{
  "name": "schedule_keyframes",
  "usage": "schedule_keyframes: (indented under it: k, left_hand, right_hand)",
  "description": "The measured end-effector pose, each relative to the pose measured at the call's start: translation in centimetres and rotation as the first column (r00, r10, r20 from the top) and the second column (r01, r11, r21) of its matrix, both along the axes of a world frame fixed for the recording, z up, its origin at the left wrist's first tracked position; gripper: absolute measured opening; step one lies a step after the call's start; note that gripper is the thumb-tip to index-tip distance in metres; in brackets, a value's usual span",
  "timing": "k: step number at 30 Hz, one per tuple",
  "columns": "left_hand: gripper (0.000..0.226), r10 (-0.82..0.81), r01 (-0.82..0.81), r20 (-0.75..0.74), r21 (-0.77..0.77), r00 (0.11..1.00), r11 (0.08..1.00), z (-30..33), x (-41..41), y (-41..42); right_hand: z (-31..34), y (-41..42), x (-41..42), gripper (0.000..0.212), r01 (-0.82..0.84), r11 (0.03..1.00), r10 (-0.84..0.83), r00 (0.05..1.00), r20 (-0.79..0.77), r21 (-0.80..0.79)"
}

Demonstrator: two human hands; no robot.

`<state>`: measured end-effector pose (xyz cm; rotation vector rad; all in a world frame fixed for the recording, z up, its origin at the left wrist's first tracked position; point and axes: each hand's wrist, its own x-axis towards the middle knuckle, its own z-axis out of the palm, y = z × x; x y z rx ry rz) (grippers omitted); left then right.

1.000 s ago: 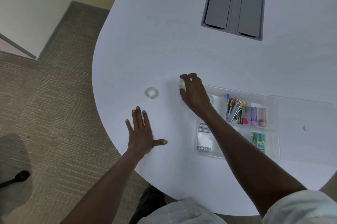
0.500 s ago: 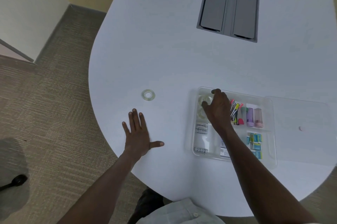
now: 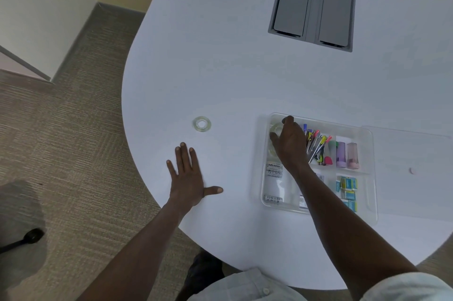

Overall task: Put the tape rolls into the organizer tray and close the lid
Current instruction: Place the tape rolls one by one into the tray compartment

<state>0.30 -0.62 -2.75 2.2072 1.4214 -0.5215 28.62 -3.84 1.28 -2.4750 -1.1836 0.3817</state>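
A clear tape roll (image 3: 201, 124) lies flat on the white table (image 3: 220, 67), left of the clear organizer tray (image 3: 343, 124). My right hand (image 3: 290, 146) reaches into the tray's far-left compartment, thumb and fingers around a second clear tape roll (image 3: 277, 128) low inside it. Just below that, something else clear and round (image 3: 270, 151) shows partly under my hand. My left hand (image 3: 187, 178) rests flat on the table with fingers spread, a little below the loose roll. The tray's clear lid (image 3: 414, 188) lies open flat to the right of the tray.
The tray also holds coloured pens (image 3: 317, 146), small pastel containers (image 3: 346, 155), blue-green packets (image 3: 348, 190) and labelled packs (image 3: 274, 169). A grey cable hatch (image 3: 313, 4) is set into the table at the back. The table's curved edge runs close to my left hand, with carpet beyond.
My right hand carried a tape roll from the table beside the tray's left end into the far-left compartment. My left hand stayed flat in place.
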Motion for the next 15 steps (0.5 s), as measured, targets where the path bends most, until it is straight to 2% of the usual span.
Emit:
schedule_keyframes:
  k: [9, 12, 15]
  left_hand:
    - [0.149, 0.0, 0.0, 0.006, 0.006, 1.0, 1.0, -0.1, 0.1, -0.1]
    - [0.149, 0.004, -0.004, 0.013, 0.002, 1.0, 1.0, -0.1, 0.0, -0.1]
    - [0.149, 0.001, -0.001, 0.015, 0.008, 1.0, 1.0, -0.2, 0.1, 0.0]
  right_hand:
    - [0.0, -0.1, -0.2, 0.042, -0.01, 1.0, 0.01, 1.0, 0.008, 0.003]
    - [0.6, -0.2, -0.5, 0.041, 0.033, 0.997, -0.035, 0.999, 0.029, 0.068]
    - [1.4, 0.0, -1.1, 0.038, 0.051, 0.986, -0.071, 0.989, 0.126, 0.161]
